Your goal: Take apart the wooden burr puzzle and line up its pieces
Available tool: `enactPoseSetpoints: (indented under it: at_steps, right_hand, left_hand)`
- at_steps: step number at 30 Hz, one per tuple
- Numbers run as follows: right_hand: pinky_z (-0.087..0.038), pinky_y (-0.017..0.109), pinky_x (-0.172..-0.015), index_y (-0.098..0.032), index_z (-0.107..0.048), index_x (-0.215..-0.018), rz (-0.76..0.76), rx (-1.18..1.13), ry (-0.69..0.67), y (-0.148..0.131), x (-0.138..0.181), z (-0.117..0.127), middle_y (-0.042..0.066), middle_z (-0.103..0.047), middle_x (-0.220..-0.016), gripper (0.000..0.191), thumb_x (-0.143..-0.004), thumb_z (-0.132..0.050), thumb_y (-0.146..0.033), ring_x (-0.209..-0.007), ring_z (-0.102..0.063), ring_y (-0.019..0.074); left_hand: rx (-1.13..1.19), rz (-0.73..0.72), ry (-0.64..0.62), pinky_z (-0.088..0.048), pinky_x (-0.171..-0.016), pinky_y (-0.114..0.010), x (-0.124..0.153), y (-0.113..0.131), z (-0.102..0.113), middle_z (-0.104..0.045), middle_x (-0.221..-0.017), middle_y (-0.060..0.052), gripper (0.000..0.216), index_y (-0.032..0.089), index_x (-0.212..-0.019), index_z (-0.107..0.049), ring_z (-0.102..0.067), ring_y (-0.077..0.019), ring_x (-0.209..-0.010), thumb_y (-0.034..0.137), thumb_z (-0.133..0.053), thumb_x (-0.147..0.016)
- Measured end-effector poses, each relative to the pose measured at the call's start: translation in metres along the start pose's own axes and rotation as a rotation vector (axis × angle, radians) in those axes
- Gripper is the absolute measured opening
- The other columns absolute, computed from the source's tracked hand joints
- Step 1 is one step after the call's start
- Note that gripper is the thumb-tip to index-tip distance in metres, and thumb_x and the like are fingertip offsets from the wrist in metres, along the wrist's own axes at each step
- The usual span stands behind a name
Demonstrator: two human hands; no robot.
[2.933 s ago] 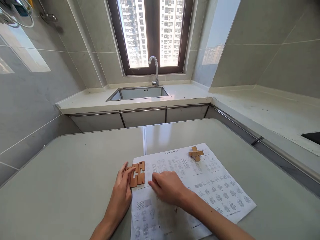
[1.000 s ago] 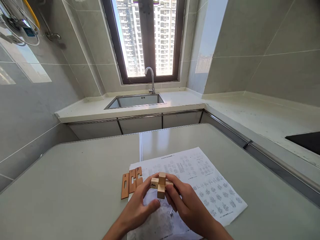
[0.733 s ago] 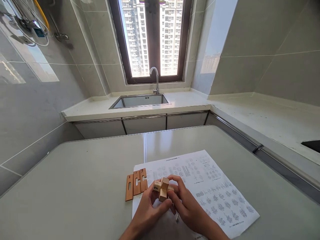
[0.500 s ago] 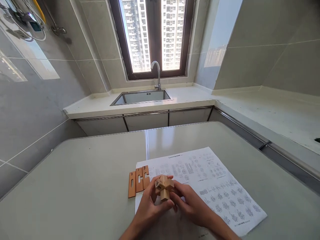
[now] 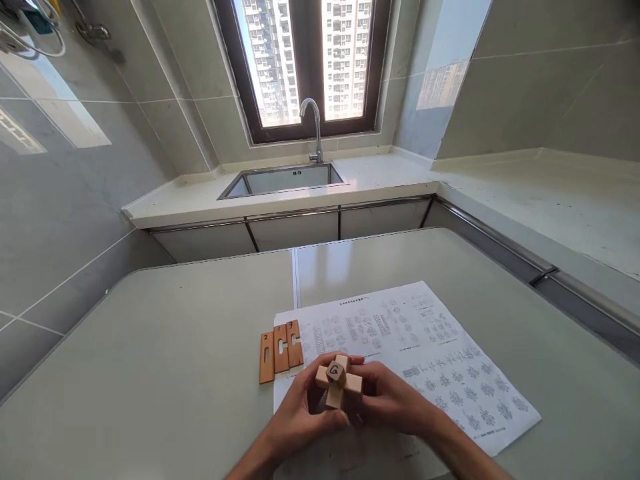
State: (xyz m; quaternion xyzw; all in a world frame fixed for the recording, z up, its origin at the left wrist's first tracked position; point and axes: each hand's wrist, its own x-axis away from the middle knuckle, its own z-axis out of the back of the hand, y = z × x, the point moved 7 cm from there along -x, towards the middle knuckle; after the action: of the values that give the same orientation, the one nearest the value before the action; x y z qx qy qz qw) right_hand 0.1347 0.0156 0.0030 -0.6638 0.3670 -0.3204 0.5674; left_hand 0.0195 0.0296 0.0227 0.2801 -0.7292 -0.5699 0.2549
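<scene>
Between my two hands is a wooden burr puzzle, its pale square bars crossing one another, with a dark "G" on the end that faces me. My left hand is closed on its left side, thumb along the bottom. On the right side, the fingers of my right hand are closed around it too. Below the hands lies a printed sheet covered with small assembly drawings. Just beyond my left hand, three flat wooden pieces numbered 2, 1 and 3 lie side by side, among them the slotted piece marked 2.
The pale table extends around the sheet. Past its far edge are a counter with a steel sink and a tap under a window. Another counter runs along the right.
The puzzle has turned in my hands, so the end marked "G" now faces me squarely. The camera view has tilted down slightly. The flat pieces and sheet stay put on the table.
</scene>
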Motion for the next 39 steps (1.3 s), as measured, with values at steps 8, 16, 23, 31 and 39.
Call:
enactPoseSetpoints:
  at_steps: [8, 16, 23, 31, 39]
  right_hand:
    - [-0.04, 0.025, -0.059, -0.019, -0.066, -0.08, 0.085, 0.199, 0.306, 0.008, 0.001, 0.01, -0.001, -0.058, -0.072, 0.011, -0.086, -0.07, -0.028, -0.065, -0.047, 0.0143]
    - [-0.044, 0.027, -0.063, -0.021, -0.064, -0.078, 0.108, 0.218, 0.376, 0.008, 0.005, 0.01, -0.001, -0.062, -0.073, 0.006, -0.082, -0.066, -0.018, -0.067, -0.053, 0.0159]
    - [-0.055, 0.032, -0.081, -0.023, -0.064, -0.121, 0.081, 0.017, 0.283, 0.006, 0.009, 0.007, 0.005, -0.072, -0.105, 0.035, -0.086, -0.067, -0.017, -0.094, -0.068, 0.0217]
    - [-0.052, 0.028, -0.064, -0.028, -0.051, -0.147, 0.048, -0.268, 0.026, 0.004, 0.01, 0.002, 0.007, -0.066, -0.113, 0.065, -0.089, -0.076, -0.044, -0.079, -0.061, 0.017]
    - [-0.057, 0.029, -0.068, -0.035, -0.036, -0.159, 0.051, -0.278, 0.008, 0.001, 0.009, 0.003, 0.006, -0.069, -0.119, 0.081, -0.091, -0.082, -0.038, -0.072, -0.063, 0.0123]
  left_hand:
    - [-0.143, -0.061, 0.175, -0.056, -0.106, -0.044, 0.003, -0.001, 0.002, -0.062, -0.148, -0.014, 0.062, 0.026, -0.131, -0.061, -0.066, -0.0339, -0.127, 0.03, -0.092, -0.077]
    - [-0.156, -0.11, 0.169, -0.057, -0.105, -0.044, 0.003, 0.003, -0.004, -0.065, -0.141, -0.011, 0.059, 0.026, -0.13, -0.059, -0.067, -0.0327, -0.124, 0.022, -0.088, -0.079]
    - [-0.161, -0.07, 0.205, -0.06, -0.097, -0.041, 0.003, -0.002, -0.001, -0.072, -0.119, -0.008, 0.056, 0.025, -0.129, -0.058, -0.073, -0.0285, -0.109, 0.024, -0.087, -0.081]
    - [-0.24, -0.047, 0.292, -0.058, -0.098, -0.037, 0.006, -0.007, 0.009, -0.073, -0.122, -0.008, 0.06, 0.027, -0.137, -0.054, -0.073, -0.0277, -0.113, 0.033, -0.085, -0.085]
    - [-0.307, -0.021, 0.264, -0.059, -0.092, -0.036, 0.003, -0.007, 0.005, -0.076, -0.121, -0.007, 0.071, 0.026, -0.146, -0.056, -0.075, -0.0269, -0.101, 0.036, -0.087, -0.083]
